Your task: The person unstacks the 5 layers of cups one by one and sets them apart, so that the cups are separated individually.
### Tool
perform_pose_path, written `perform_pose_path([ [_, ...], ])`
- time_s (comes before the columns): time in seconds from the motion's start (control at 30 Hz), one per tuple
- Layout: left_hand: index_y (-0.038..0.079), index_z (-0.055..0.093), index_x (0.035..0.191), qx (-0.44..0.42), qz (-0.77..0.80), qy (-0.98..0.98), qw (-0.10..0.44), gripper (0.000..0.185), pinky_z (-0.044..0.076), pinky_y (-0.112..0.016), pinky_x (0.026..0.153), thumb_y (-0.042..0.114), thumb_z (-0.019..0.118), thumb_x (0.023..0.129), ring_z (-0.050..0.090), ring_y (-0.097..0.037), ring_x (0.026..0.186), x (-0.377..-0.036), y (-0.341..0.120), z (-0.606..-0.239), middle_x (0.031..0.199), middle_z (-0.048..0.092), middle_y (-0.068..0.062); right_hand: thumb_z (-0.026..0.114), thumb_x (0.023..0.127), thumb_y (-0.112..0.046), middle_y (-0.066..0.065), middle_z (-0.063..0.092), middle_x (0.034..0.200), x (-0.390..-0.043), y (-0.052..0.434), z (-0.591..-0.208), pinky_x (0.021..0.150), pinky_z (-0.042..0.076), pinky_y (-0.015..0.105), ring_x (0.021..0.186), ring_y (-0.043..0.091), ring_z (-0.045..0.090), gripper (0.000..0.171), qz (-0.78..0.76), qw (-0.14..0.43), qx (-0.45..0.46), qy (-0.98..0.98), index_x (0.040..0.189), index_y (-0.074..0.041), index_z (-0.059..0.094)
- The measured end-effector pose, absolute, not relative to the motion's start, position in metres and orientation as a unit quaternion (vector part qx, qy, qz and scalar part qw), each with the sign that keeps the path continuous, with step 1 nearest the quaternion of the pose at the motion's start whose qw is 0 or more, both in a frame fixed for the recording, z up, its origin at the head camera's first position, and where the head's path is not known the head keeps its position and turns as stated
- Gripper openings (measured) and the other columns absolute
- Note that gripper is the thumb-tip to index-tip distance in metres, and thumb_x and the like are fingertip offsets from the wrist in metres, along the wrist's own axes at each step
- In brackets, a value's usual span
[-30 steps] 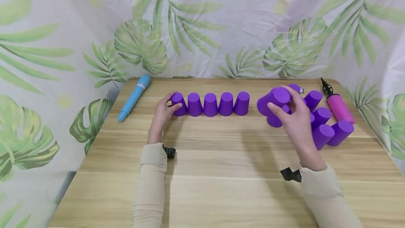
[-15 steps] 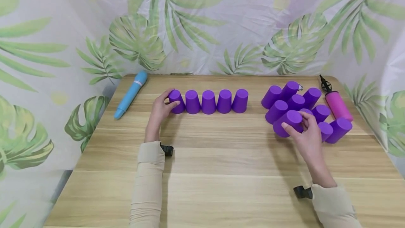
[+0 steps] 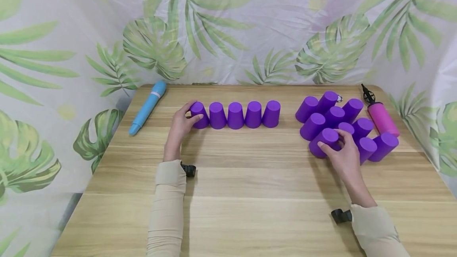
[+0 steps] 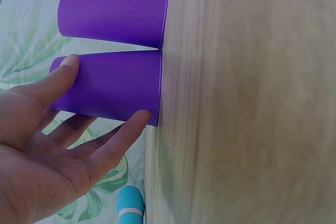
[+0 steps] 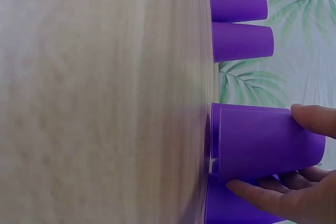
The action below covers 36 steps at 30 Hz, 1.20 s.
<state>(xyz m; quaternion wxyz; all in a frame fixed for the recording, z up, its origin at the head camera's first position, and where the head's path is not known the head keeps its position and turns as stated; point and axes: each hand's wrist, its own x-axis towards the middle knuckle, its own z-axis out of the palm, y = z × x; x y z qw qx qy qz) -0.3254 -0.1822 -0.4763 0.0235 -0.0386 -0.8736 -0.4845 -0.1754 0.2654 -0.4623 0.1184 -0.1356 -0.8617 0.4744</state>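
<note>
Purple end cup of the row sat pinched in your left hand; right of the row, your right hand gripped another cup, apparently nested.

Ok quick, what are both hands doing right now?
Left hand: fingers around the end cup of the row.
Right hand: gripping a purple cup at the cluster.

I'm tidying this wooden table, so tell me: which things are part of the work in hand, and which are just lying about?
In use:
- row of five upside-down purple plastic cups, left hand on its end cup
- cluster of purple cups; right hand grips the nearest one

Lying about:
- blue tube-shaped pump
- pink hand pump
</note>
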Motion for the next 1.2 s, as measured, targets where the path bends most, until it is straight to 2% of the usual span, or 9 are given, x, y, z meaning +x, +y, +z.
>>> perform_pose_path([
  [0.4,0.01,0.043,0.145,-0.04,-0.484,-0.874,0.022,0.059,0.043,-0.047,0.104,0.013,0.067,0.091,0.045,-0.036,0.129,-0.324,-0.185,-0.474,0.142,0.046,-0.021,0.075,0.084,-0.02,0.03,0.045,0.139,-0.177,0.266,-0.467,0.105,0.039,0.051,0.128,0.043,0.044,0.073,0.459,0.092,-0.125,-0.875,0.142,0.002,0.036],
  [0.53,0.009,0.043,0.145,-0.041,-0.489,-0.871,0.022,0.06,0.042,-0.047,0.105,0.013,0.068,0.09,0.044,-0.035,0.13,-0.325,-0.185,-0.476,0.142,0.046,-0.022,0.075,0.084,-0.017,0.031,0.042,0.14,-0.173,0.264,-0.468,0.103,0.039,0.054,0.126,0.046,0.044,0.078,0.456,0.1,-0.111,-0.878,0.145,0.002,0.03],
  [0.63,0.008,0.043,0.144,-0.045,-0.49,-0.87,0.019,0.06,0.043,-0.048,0.104,0.012,0.068,0.09,0.046,-0.037,0.128,-0.325,-0.183,-0.476,0.142,0.046,-0.022,0.076,0.081,-0.008,0.031,0.038,0.14,-0.163,0.259,-0.465,0.099,0.041,0.057,0.124,0.047,0.043,0.085,0.437,0.141,-0.077,-0.885,0.147,0.003,0.024],
  [0.7,0.008,0.043,0.144,-0.046,-0.487,-0.872,0.016,0.059,0.044,-0.048,0.103,0.013,0.068,0.091,0.046,-0.038,0.127,-0.326,-0.181,-0.476,0.142,0.046,-0.022,0.078,0.078,-0.002,0.031,0.036,0.14,-0.154,0.252,-0.46,0.101,0.039,0.058,0.124,0.048,0.04,0.089,0.41,0.189,-0.042,-0.892,0.148,0.003,0.022],
  [0.8,0.008,0.044,0.144,-0.045,-0.484,-0.874,0.017,0.058,0.044,-0.049,0.102,0.014,0.067,0.091,0.047,-0.038,0.126,-0.325,-0.18,-0.474,0.142,0.046,-0.022,0.078,0.075,0.001,0.03,0.036,0.14,-0.143,0.24,-0.445,0.105,0.033,0.057,0.125,0.046,0.037,0.088,0.362,0.266,0.007,-0.893,0.147,0.001,0.027],
  [0.9,0.008,0.043,0.144,-0.047,-0.484,-0.873,0.02,0.058,0.044,-0.049,0.102,0.014,0.067,0.091,0.048,-0.038,0.126,-0.324,-0.18,-0.472,0.141,0.047,-0.022,0.077,0.077,0.0,0.026,0.037,0.142,-0.143,0.226,-0.424,0.109,0.03,0.055,0.129,0.042,0.035,0.084,0.353,0.297,0.05,-0.886,0.147,-0.004,0.031],
  [1.03,0.008,0.043,0.145,-0.048,-0.488,-0.871,0.024,0.059,0.043,-0.048,0.104,0.012,0.067,0.091,0.045,-0.037,0.129,-0.324,-0.182,-0.471,0.142,0.046,-0.022,0.074,0.082,-0.004,0.024,0.037,0.143,-0.163,0.205,-0.402,0.109,0.031,0.054,0.131,0.039,0.036,0.078,0.389,0.265,0.083,-0.878,0.147,-0.004,0.032],
  [1.2,0.01,0.043,0.145,-0.043,-0.487,-0.872,0.02,0.059,0.042,-0.047,0.104,0.013,0.067,0.091,0.044,-0.035,0.131,-0.323,-0.184,-0.474,0.143,0.046,-0.021,0.071,0.086,-0.013,0.022,0.033,0.148,-0.213,0.179,-0.405,0.109,0.031,0.056,0.133,0.042,0.034,0.08,0.445,0.141,0.078,-0.881,0.15,-0.002,0.024],
])
